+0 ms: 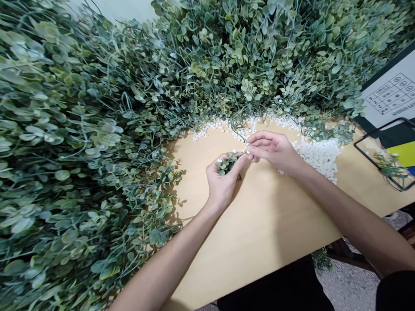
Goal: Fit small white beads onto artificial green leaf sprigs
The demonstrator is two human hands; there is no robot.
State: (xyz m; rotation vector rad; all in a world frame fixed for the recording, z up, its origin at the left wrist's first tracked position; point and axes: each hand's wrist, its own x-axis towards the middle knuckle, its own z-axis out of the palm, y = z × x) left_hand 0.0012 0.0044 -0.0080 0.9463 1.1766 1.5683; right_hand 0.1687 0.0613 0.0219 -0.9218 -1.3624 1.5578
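Observation:
In the middle of the view my left hand (222,179) is closed around an artificial leaf sprig (228,163) with small green leaves and a few white bits among them. My right hand (270,149) meets it from the right, thumb and forefinger pinched on a small white bead (247,151) at the sprig's stem end. A thin green stem sticks up past the right fingertips. Just beyond the hands, many small white beads (319,157) lie spread in a loose layer on the wooden table (240,233).
A large heap of artificial greenery (81,142) lines the left and back of the table. To the right stand a black wire frame (372,162) with a sprig (389,164) by it and a board with a printed sheet (391,97). The table's front edge runs near my body.

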